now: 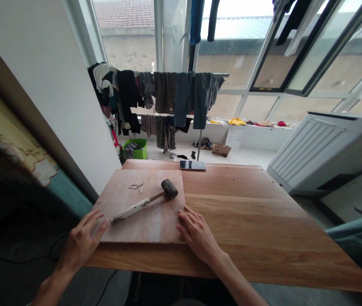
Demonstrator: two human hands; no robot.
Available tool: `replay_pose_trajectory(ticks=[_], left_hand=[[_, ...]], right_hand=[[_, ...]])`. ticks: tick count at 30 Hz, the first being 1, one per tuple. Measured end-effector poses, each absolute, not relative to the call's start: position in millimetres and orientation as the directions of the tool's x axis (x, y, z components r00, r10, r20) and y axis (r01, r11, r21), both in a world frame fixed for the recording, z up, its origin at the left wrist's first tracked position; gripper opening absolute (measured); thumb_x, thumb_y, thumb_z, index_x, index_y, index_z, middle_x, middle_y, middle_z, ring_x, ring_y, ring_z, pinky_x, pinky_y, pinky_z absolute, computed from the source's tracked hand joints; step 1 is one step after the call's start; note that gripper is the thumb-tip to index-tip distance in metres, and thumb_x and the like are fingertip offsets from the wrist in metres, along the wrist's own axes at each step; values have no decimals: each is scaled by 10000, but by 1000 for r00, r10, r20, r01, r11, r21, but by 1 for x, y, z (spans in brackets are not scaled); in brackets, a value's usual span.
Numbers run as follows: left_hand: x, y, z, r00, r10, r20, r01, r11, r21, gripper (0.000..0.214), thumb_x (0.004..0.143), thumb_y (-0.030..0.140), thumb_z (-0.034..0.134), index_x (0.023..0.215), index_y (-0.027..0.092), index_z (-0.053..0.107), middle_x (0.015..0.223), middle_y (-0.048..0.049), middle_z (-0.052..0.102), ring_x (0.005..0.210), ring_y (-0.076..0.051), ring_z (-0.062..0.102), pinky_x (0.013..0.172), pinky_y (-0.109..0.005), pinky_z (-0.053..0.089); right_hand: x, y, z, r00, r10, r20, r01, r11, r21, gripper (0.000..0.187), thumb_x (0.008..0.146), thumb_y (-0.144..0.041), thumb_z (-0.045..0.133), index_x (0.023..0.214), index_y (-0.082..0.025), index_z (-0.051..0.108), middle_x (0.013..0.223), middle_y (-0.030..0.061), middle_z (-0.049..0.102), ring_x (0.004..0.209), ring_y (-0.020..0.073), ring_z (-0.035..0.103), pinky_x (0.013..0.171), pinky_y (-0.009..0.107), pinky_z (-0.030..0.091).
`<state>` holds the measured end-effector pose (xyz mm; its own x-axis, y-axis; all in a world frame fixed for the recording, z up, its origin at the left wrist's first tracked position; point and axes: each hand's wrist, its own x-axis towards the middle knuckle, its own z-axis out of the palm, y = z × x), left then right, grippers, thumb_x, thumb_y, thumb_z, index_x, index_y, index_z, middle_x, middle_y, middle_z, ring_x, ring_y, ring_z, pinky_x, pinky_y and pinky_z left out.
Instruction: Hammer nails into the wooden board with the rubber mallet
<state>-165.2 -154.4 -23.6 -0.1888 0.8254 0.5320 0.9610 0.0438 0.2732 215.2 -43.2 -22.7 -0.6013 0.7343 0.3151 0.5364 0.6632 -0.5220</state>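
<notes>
A thin wooden board lies flat on the left part of the wooden table. Across it rests a rubber mallet, its black head toward the right and its white-wrapped handle slanting down to the left. Several nails lie in a small pile behind the handle, and a row of small dark dots runs along the board's far edge. My left hand is at the board's left edge, fingers stretched out, close to the handle's end. Over the right edge lies my right hand, fingers extended and holding nothing.
The wooden table extends to the right, with a phone at its far edge. Beyond stand a drying rack with hanging clothes and a green basket. A white wall rises on the left; a white ribbed cabinet stands right.
</notes>
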Motion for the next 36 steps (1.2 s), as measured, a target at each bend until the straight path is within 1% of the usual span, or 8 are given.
replay_pose_trajectory(ticks=[5, 11, 18, 22, 28, 30, 33, 36], left_hand=[[-128, -153, -21, -138, 827, 544, 971, 4, 239, 431, 970, 559, 448, 1058, 205, 677, 1303, -136, 651, 1217, -302, 637, 1025, -443, 534], [-71, -148, -18, -49, 878, 475, 980, -51, 194, 377, 982, 492, 459, 1124, 227, 686, 1345, -137, 636, 1167, -311, 667, 868, -444, 592], [-7, -146, -15, 139, 923, 359, 969, -202, 144, 419, 1006, 491, 441, 1337, 268, 568, 1499, -132, 512, 1307, -310, 567, 946, -482, 565], [12, -137, -13, 216, 923, 320, 959, -262, 107, 443, 997, 499, 464, 1363, 264, 545, 1554, -141, 442, 1345, -312, 527, 953, -461, 564], [24, -131, -7, 268, 945, 187, 956, -285, 66, 347, 988, 425, 504, 1282, 267, 601, 1375, -135, 616, 1230, -333, 587, 865, -488, 567], [30, -130, 1, 245, 956, 163, 964, -258, 65, 315, 987, 403, 521, 1250, 259, 617, 1277, -119, 668, 1163, -321, 610, 918, -514, 526], [42, -122, 14, 213, 960, 180, 968, -232, 92, 286, 1000, 389, 517, 1209, 228, 630, 1152, -92, 701, 1089, -291, 624, 1055, -593, 396], [59, -108, 21, 229, 954, 194, 950, -263, 170, 329, 987, 402, 554, 1244, 204, 606, 1151, -98, 680, 1097, -273, 609, 1033, -501, 430]], right_hand=[[238, -40, -30, -513, 774, 370, 555, 628, -545, 283, 1015, -307, 498, 1238, -239, 658, 1264, 93, 705, 1368, 296, 509, 1102, 494, 453], [291, -36, -39, -347, 843, 410, 653, 531, -539, 276, 1020, -349, 469, 1087, -237, 713, 1183, 101, 736, 1245, 286, 613, 1048, 467, 512], [364, -33, -59, -152, 855, 496, 759, 423, -496, 368, 1016, -455, 436, 997, -215, 714, 1172, 133, 727, 1136, 285, 671, 1009, 472, 535], [388, -37, -67, -89, 850, 519, 814, 363, -454, 402, 1009, -492, 421, 985, -214, 711, 1163, 135, 729, 1117, 292, 683, 994, 475, 546], [399, -42, -74, -121, 845, 521, 827, 376, -418, 350, 1008, -436, 437, 1077, -219, 703, 1251, 124, 704, 1167, 283, 670, 1006, 456, 550], [400, -43, -76, -136, 842, 523, 819, 392, -418, 334, 1012, -420, 440, 1104, -225, 695, 1284, 116, 690, 1191, 277, 659, 1015, 450, 548], [401, -43, -78, -147, 836, 529, 808, 410, -423, 324, 1014, -421, 448, 1121, -235, 691, 1289, 106, 690, 1195, 272, 660, 1018, 445, 550], [402, -42, -78, -156, 834, 529, 804, 419, -423, 321, 1017, -422, 449, 1122, -239, 691, 1287, 105, 693, 1186, 273, 668, 1007, 441, 560]])
